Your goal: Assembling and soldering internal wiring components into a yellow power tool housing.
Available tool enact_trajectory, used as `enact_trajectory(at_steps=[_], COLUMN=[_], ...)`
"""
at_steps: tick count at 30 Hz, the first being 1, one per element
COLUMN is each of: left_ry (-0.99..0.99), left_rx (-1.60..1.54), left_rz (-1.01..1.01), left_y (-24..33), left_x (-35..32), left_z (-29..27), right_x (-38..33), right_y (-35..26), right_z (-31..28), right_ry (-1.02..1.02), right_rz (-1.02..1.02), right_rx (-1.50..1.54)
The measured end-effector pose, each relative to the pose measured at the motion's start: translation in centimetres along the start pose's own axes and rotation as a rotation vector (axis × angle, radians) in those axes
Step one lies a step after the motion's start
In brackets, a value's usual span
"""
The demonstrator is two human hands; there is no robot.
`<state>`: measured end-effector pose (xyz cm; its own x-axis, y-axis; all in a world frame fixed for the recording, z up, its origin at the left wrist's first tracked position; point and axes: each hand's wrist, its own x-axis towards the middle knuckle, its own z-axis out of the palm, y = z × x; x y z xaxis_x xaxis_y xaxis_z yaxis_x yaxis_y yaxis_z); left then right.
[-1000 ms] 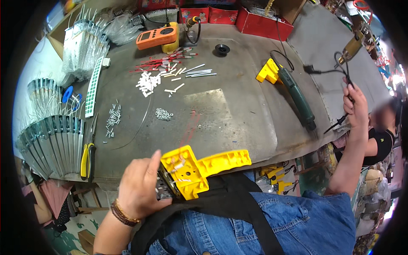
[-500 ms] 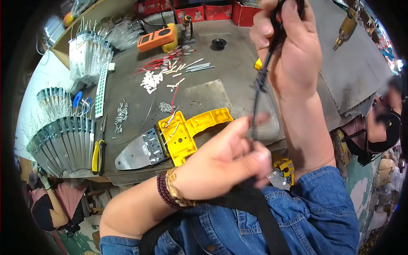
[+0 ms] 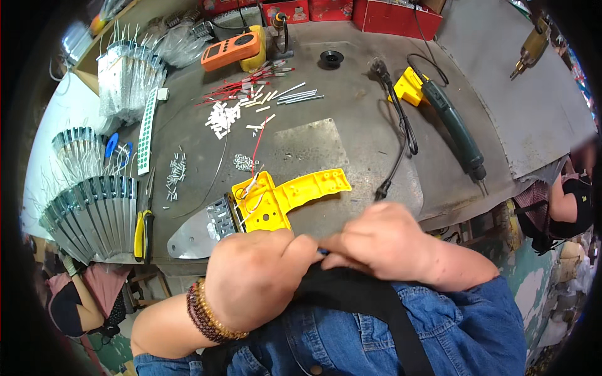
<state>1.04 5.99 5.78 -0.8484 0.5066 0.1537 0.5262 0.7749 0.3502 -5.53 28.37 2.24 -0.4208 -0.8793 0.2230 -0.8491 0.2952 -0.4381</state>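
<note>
In front of my chest, my left hand and my right hand meet, both with fingers closed in a pinch. A small dark-blue bit shows between them; what it belongs to is hidden by the fingers. Just beyond my left hand lies a yellow plastic housing half with a handle, wires in it, joined to a flat pointed metal plate. Past my right hand a black power cord lies bundled on the table, its plug end close to my knuckles.
Farther right rests a dark green power screwdriver against a yellow part. Pliers and fanned metal plates sit left. White sleeves, red wires and an orange multimeter lie behind. Another tool hangs upper right.
My right hand has put the black cord down on the table and come down to my chest. My left hand has drawn back to meet it. The green screwdriver is now uncovered.
</note>
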Motion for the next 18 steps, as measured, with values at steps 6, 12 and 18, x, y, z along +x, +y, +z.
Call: enact_trajectory(at_steps=[6, 12, 18], left_ry=[-0.017, 0.366, 0.113], left_rx=[-0.022, -0.376, 0.022], left_rz=[0.059, -0.428, -0.438], left_y=[-1.1, -13.1, -19.0], left_x=[0.9, 6.1, 10.5], left_z=[-2.0, -1.5, 2.4], right_x=[1.7, 2.1, 2.4], right_y=[0.7, 3.5, 3.8], right_z=[1.4, 3.6, 3.3], right_ry=[0.004, -0.078, -0.146], right_rz=[-0.019, 0.080, 0.176], right_rx=[0.439, 0.796, 0.988])
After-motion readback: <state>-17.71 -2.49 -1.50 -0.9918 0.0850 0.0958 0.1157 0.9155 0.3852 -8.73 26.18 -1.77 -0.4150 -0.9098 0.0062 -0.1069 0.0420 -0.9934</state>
